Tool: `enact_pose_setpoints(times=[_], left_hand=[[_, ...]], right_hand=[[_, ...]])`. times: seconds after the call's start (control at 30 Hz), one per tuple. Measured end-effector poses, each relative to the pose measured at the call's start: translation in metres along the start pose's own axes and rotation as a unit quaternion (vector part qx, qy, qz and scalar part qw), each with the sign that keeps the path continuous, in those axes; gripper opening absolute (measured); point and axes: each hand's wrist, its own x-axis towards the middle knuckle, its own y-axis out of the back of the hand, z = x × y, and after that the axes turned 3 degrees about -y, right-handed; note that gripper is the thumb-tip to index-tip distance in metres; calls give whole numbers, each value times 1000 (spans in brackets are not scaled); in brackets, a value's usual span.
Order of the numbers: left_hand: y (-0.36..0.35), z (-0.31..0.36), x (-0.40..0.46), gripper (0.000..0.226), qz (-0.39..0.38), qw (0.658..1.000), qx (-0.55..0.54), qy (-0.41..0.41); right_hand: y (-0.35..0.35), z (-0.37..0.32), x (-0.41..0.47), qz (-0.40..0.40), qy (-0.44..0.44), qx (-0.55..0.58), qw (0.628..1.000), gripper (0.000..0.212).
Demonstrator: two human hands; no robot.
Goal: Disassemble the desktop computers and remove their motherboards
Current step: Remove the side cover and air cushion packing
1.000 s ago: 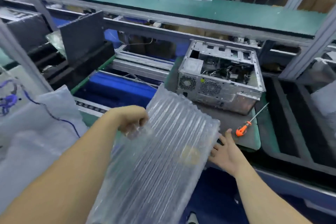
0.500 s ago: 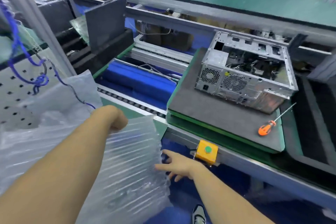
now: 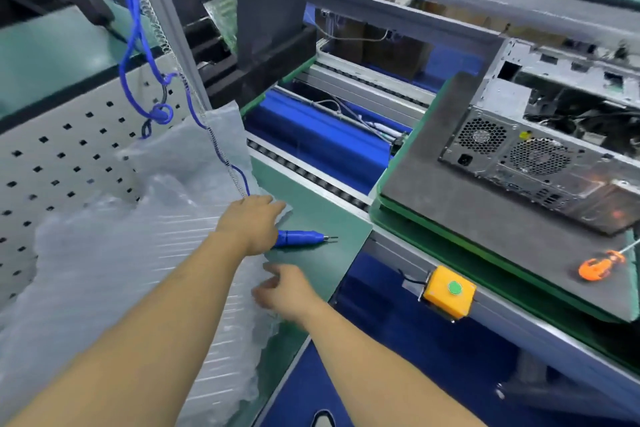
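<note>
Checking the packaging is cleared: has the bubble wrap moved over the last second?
Yes. The bubble wrap was held up in front of the computer case; now it lies well to its left on the side bench, under the left hand.

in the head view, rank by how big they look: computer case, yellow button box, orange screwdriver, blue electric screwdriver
1. computer case, cut off at the right edge
2. yellow button box
3. blue electric screwdriver, partly hidden by the left hand, and the orange screwdriver: too alike to rank.
</note>
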Motion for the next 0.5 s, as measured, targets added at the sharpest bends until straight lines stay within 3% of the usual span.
enact_pose_setpoints(times=[0.23,0.37,0.5], left_hand=[[3,32,18,42,28,999,-36,-23],[32,87,42,37,54,992,-100,-54],[70,161,75,32,99,984,-107,-103]], right_hand=[[57,-6,-13,52,22,47,997,21],[129,-9,-31,163,63,41,984,22],[230,-9,-62,316,108,6,943,27]])
